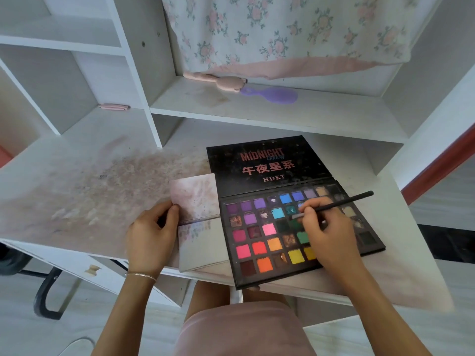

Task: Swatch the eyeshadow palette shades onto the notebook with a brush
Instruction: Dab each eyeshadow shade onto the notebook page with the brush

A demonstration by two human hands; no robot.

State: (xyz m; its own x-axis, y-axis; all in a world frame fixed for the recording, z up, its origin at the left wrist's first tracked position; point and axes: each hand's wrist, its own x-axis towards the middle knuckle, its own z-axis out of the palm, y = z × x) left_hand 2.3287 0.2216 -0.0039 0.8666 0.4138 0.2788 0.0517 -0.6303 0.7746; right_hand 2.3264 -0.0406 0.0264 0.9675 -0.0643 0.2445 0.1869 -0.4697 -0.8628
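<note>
White desk (108, 160): right hand (326, 232) pinches brush (341, 202) over palette (295, 227); left hand (151, 235), fingers curled, holds notebook (200, 222). Overloaded bristles may scatter powder.

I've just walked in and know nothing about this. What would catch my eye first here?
The open eyeshadow palette on the white desk, its grid of bright pans lying in front of the person. The right hand pinches a thin black brush with its tip down among the pans, while the left hand holds the edge of a small open notebook beside the palette. The desk left of it is smeared with pinkish powder.
</note>
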